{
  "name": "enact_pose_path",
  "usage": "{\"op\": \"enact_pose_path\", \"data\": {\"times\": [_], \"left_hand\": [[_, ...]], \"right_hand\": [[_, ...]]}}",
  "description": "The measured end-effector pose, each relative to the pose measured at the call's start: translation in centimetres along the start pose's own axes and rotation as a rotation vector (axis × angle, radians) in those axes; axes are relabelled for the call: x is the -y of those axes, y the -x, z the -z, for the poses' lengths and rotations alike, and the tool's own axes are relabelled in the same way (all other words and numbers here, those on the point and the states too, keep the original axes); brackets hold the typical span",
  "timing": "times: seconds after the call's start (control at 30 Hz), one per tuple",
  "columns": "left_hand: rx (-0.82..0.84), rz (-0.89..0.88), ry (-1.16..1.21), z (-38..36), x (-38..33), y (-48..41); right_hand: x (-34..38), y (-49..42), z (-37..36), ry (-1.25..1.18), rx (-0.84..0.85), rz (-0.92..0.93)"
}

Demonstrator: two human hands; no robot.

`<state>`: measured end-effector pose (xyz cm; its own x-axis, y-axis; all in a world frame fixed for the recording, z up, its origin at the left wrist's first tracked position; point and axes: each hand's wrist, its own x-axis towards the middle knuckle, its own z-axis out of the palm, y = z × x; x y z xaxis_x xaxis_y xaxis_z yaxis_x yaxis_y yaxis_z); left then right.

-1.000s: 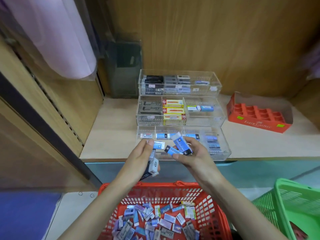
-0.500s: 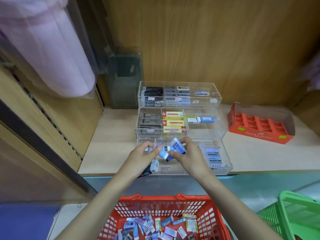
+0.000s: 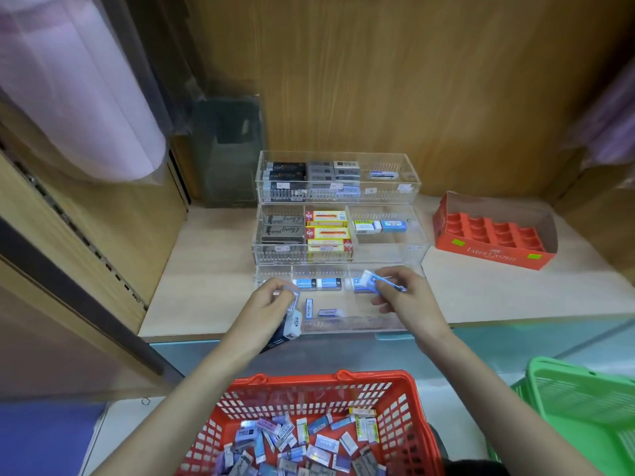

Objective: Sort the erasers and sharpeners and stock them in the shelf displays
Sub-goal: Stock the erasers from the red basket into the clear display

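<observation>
Blue erasers point(image 3: 369, 281) pinched in my right hand point(image 3: 409, 304) hover over the front tray point(image 3: 343, 327), which holds only a few; my left hand point(image 3: 264, 310) grips a small stack point(image 3: 293, 321). The red basket point(image 3: 326, 377) holds a heap of loose ones, so most sorting, I judge, remains.
</observation>
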<state>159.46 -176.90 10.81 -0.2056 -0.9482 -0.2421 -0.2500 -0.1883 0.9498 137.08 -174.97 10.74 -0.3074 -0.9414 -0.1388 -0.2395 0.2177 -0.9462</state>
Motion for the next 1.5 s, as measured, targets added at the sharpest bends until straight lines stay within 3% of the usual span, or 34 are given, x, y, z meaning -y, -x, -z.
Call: {"op": "enact_pose_path", "data": {"times": [0.13,0.33,0.47,0.6,0.8,0.93,1.0,1.5], "left_hand": [[0.071,-0.041,0.097,-1.4,-0.8,0.9],[0.066,-0.041,0.128,-1.5,-0.1,1.6],[0.06,0.007,0.128,-1.4,0.6,1.6],[0.069,0.047,0.152,-1.5,1.1,1.7],[0.06,0.091,0.24,-1.7,1.4,1.6],[0.064,0.087,0.225,-1.4,1.4,1.8],[0.064,0.077,0.213,-1.2,1.3,1.8],[0.041,0.049,0.202,0.3,0.5,2.5]], "right_hand": [[-0.6,0.4,2.1,0.039,-0.05,0.045],[-1.2,0.3,1.6,0.018,0.078,-0.003],[-1.5,-0.7,1.3,0.423,0.008,0.138],[-2.0,-1.5,0.6,0.681,0.069,0.197],[-2.5,-2.9,0.8,1.122,-0.076,0.55],[-1.5,-3.8,1.1,1.301,0.086,0.507],[-1.5,-3.9,0.9,1.377,0.086,0.521],[0.0,-2.8,0.2,1.165,0.06,0.344]]}}
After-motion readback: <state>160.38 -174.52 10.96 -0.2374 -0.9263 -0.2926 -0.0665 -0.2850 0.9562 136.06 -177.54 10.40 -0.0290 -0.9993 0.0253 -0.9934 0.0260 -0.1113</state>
